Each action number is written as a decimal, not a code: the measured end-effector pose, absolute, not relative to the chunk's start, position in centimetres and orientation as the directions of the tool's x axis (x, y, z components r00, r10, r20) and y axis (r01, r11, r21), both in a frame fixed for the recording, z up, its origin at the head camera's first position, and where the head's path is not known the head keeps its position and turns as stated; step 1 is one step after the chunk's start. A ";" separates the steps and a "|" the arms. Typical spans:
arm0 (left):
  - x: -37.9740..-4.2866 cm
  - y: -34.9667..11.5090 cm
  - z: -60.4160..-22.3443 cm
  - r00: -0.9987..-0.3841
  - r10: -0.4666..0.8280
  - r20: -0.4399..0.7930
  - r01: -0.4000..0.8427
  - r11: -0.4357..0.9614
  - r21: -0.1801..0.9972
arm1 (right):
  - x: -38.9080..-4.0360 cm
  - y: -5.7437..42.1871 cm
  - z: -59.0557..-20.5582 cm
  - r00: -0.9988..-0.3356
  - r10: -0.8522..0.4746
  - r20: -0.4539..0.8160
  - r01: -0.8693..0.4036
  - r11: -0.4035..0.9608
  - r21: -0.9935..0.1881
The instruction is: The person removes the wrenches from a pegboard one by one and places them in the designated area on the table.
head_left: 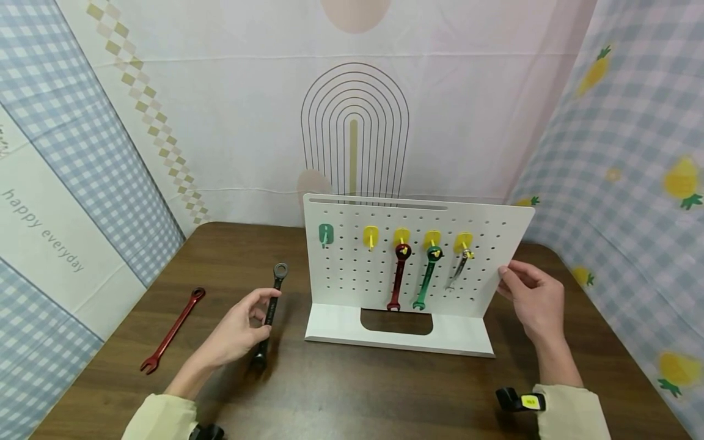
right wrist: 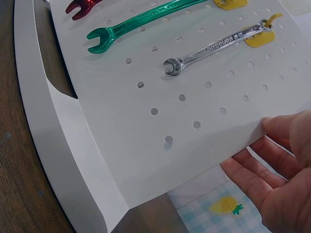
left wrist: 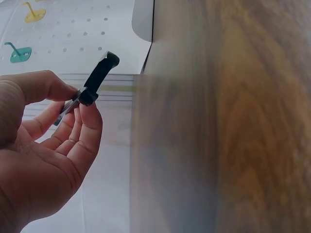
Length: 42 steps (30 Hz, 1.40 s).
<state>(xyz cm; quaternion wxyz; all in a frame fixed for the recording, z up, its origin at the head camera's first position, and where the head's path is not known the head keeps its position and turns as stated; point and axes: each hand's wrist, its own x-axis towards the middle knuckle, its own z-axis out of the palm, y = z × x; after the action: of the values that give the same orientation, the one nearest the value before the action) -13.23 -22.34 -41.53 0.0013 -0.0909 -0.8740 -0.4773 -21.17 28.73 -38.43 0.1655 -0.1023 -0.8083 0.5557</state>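
My left hand [head_left: 238, 330] pinches a black combination wrench [head_left: 271, 310] between thumb and fingers, its ring end up, left of the white pegboard [head_left: 352, 269]. In the left wrist view the wrench [left wrist: 98, 73] shows nearly end-on past the fingertips. With thumb in front and fingers behind, my right hand [head_left: 536, 300] grips the board's right edge. From yellow hooks hang a dark red wrench [head_left: 398, 278], a green wrench [head_left: 427, 280] and a small silver wrench [right wrist: 218, 46]. A yellow hook [head_left: 371, 237] and a green hook [head_left: 326, 234] on the left hold nothing.
A red wrench [head_left: 173, 330] lies on the brown wooden table [head_left: 341, 397], left of my left hand. The board's base [head_left: 335, 324] has a cut-out in its middle. Patterned cloth [head_left: 247, 122] hangs behind the table and along both sides.
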 end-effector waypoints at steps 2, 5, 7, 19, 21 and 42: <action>-13.2 -22.5 -41.5 -0.985 0.151 0.087 0.156 0.538 0.829 | -21.2 28.7 -38.4 -0.925 0.348 0.154 -0.019 0.362 -0.932; -13.1 -22.7 -41.6 -0.986 0.146 0.084 0.152 0.549 0.822 | -21.2 28.7 -38.4 -0.924 0.352 0.151 -0.015 0.362 -0.932; -13.0 -22.9 -41.6 -0.986 0.146 0.083 0.152 0.558 0.816 | -21.2 28.7 -38.4 -0.924 0.353 0.147 -0.012 0.359 -0.933; -13.0 -23.9 -41.6 -0.991 0.125 0.050 0.114 0.586 0.802 | -21.2 28.8 -38.6 -0.925 0.345 0.160 -0.031 0.351 -0.936; -12.9 -24.0 -41.6 -0.992 0.122 0.042 0.107 0.594 0.797 | -21.2 28.8 -38.6 -0.925 0.345 0.161 -0.031 0.353 -0.935; -12.3 -25.4 -41.6 -0.992 0.121 0.036 0.101 0.595 0.797 | -21.2 28.8 -38.5 -0.926 0.347 0.151 -0.020 0.354 -0.935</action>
<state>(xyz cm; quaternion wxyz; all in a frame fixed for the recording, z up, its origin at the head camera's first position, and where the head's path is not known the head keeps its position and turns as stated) -12.29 -25.43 -41.58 -0.0110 -0.0623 -0.8930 -0.4455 -21.18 28.81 -38.48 0.1640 -0.1011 -0.8063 0.5592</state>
